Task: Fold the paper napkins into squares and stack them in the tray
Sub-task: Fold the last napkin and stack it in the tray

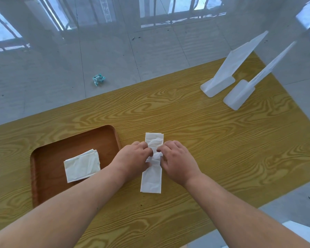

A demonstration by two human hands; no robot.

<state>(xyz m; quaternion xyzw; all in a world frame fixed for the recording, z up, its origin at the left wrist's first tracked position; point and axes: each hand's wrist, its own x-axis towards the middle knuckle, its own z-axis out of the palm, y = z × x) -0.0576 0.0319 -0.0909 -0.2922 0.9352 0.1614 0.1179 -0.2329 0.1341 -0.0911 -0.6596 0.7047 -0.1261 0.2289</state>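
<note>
Both hands, left hand [134, 156] and right hand [175, 158], pinch the napkin [151, 178] strip mid-desk, at 3 o'clock of the tray [48, 176]. Match the short edges before creasing.

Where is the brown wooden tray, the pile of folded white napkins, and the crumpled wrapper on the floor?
Brown wooden tray [75, 140]: head view, bare floor near its far rim.
Pile of folded white napkins [81, 165]: head view, middle of the top napkin.
Crumpled blue-and-white wrapper [98, 79]: head view, its centre, on the floor.
</note>
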